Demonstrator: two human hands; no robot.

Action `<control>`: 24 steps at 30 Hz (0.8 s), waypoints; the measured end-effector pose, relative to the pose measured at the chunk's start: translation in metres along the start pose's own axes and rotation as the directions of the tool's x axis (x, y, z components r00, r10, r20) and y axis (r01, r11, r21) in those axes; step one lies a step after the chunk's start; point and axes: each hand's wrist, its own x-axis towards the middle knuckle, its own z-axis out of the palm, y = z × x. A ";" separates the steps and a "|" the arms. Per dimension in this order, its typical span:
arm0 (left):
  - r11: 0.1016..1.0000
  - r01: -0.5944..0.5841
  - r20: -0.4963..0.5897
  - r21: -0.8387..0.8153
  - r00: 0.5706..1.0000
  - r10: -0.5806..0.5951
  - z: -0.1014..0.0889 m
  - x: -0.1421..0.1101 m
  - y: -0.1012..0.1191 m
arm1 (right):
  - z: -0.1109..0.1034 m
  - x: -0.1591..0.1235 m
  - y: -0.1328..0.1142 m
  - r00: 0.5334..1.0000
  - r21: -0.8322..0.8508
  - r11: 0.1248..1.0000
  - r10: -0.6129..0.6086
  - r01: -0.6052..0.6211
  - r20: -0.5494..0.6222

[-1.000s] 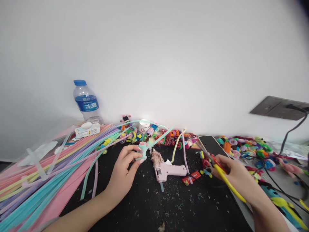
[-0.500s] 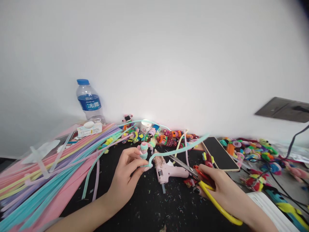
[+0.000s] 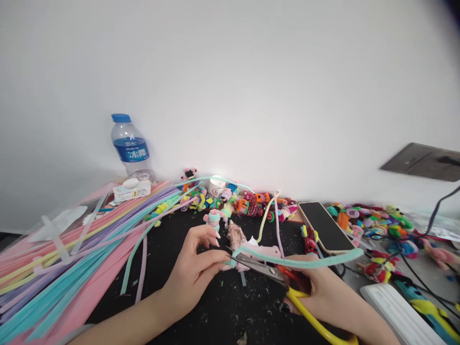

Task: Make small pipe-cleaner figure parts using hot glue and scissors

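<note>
"Just below the centre of the frame, held what in the left hand (image 3: pixel 196 268)?"

"Pinched one end of a mint fuzzy stem (image 3: pixel 316 262) between thumb and fingers."

"And with the right hand (image 3: pixel 323 294), farther right?"

"Gripped scissors (image 3: pixel 271 271) by red and yellow handles, with blades pointed left, close to the pinched end. Had the loose length arching rightward above the blades."

"Saw what around that?"

"Spotted a pink glue gun (image 3: pixel 264 251) near the centre, partly behind stem and blades, and a mint-and-pink figure (image 3: pixel 213 218) just beyond the left fingers."

"Looked farther out?"

"Noticed a phone (image 3: pixel 325 227) right of centre, a bundle of pastel stems (image 3: pixel 89 254) across the lower left, and a bottle (image 3: pixel 131 149) at upper left."
</note>
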 end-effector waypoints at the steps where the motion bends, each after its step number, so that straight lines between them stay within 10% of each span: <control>1: 1.000 0.002 0.000 0.005 1.000 -0.002 0.000 0.000 0.000 | 0.000 0.001 -0.002 1.000 -0.004 1.000 0.004 -0.004 0.021; 24: 0.999 -0.005 -0.021 0.036 1.000 0.006 0.001 -0.001 0.000 | 0.004 -0.002 0.007 0.999 -0.030 0.998 -0.049 0.049 0.004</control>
